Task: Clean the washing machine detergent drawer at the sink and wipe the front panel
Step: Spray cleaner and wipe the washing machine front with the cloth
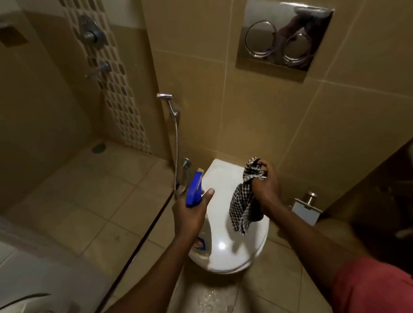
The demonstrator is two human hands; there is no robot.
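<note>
At the lower left corner, part of the washer [28,292] is seen, its white front and the curve of its door blurred at the frame edge. Beyond it lies the tiled shower floor with a drain [98,147], and a shower valve [91,33] is fixed on the patterned wall strip above. A hand sprayer [170,103] is hung on the wall just left of the toilet, its hose trailing down. A spray bottle [195,190] with a blue trigger head is gripped at the neck by the left hand [189,214], beside the left edge of the closed toilet lid [227,246]. Over the lid, a checked cloth [245,207] is bunched in the right hand [265,184], its loose end hanging down. A chrome flush plate [283,36] is set in the wall above. A roll holder [307,206] is mounted low at the right.
</note>
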